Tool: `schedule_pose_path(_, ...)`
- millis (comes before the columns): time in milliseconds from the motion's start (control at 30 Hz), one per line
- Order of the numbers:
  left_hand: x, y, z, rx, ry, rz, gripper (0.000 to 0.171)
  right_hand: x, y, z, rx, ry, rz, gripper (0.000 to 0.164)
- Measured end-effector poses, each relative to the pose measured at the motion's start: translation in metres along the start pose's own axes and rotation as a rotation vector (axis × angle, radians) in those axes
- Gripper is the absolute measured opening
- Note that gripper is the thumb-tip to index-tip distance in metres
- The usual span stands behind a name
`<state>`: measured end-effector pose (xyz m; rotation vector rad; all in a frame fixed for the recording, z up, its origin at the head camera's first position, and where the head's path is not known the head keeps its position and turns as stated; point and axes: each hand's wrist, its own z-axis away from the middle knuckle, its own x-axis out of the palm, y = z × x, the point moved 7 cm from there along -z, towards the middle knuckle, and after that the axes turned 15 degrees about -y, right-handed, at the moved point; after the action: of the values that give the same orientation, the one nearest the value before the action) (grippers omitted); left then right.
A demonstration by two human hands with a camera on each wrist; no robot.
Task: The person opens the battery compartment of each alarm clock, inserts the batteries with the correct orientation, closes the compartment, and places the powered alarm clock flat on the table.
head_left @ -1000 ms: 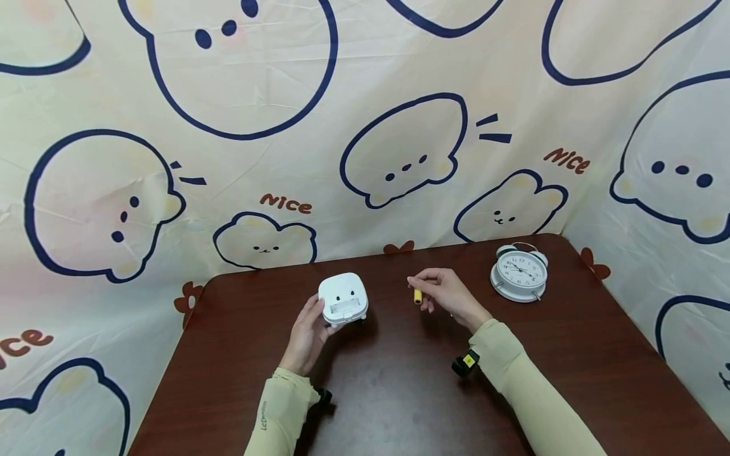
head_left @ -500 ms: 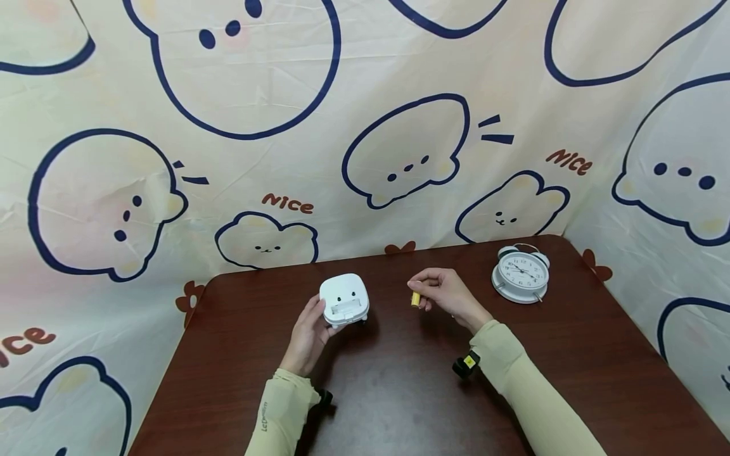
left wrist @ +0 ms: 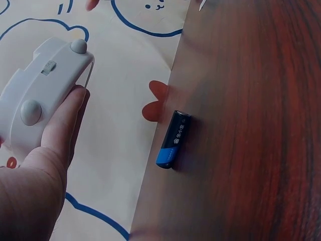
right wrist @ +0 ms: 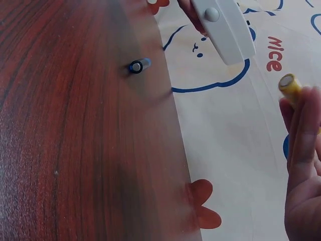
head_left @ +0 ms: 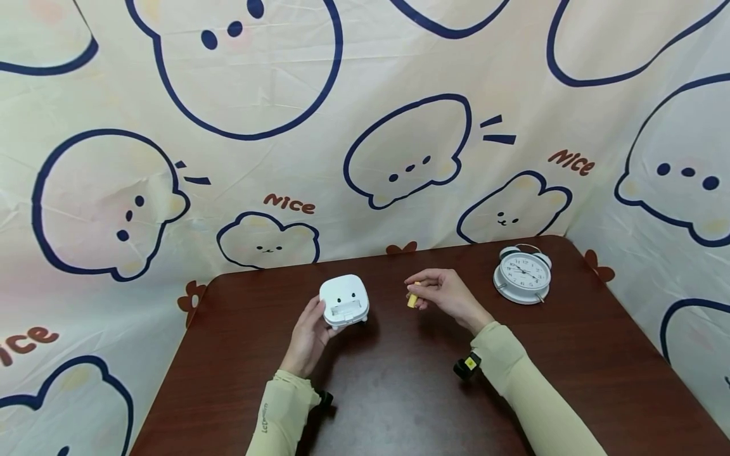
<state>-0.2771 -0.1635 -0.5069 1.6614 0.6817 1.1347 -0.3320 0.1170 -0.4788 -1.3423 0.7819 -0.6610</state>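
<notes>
My left hand [head_left: 308,332] grips a white rounded-square device [head_left: 345,310] by its left side and underside. Two dark eye-like dots and a rectangular recess show on the face turned to me; what lies in the recess is too small to tell. In the left wrist view two round feet and a small switch are on the device [left wrist: 47,93]. Apart from it, to the right, my right hand [head_left: 450,296] pinches a yellow battery [head_left: 413,300] between thumb and fingers, tilted above the table. A black and blue battery [left wrist: 173,140] lies on the table, unseen in the head view.
A white twin-bell alarm clock [head_left: 521,275] stands at the back right of the dark brown table [head_left: 399,392]. Cloth [head_left: 388,57] printed with cartoon animals hangs behind the table and along its sides.
The yellow battery has turned between my right fingers, its lower end swinging leftward from near upright to a tilt. My left hand and the white device have barely moved.
</notes>
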Motion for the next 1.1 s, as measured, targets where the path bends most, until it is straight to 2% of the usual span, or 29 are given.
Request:
schedule_pose_path(333,0.0,0.001,-0.001,0.008,-0.011,-0.013,0.052,0.003,-0.007,0.002,-0.033,-0.005,0.027,0.035)
schedule_pose_path(533,0.001,0.001,-0.001,-0.007,0.001,-0.004,0.051,0.0,-0.013,0.004,-0.097,0.055,0.071,0.03)
schedule_pose_path(767,0.0,0.0,0.0,-0.014,0.005,0.005,0.048,-0.003,-0.014,0.008,-0.109,0.084,0.121,0.025)
schedule_pose_path(1000,0.0,-0.001,-0.001,-0.004,-0.017,-0.022,0.054,-0.003,-0.011,0.007,-0.131,0.089,0.122,0.032)
schedule_pose_path(1100,0.0,-0.001,0.0,-0.008,-0.019,-0.028,0.055,-0.002,-0.011,0.007,-0.152,0.082,0.084,0.034)
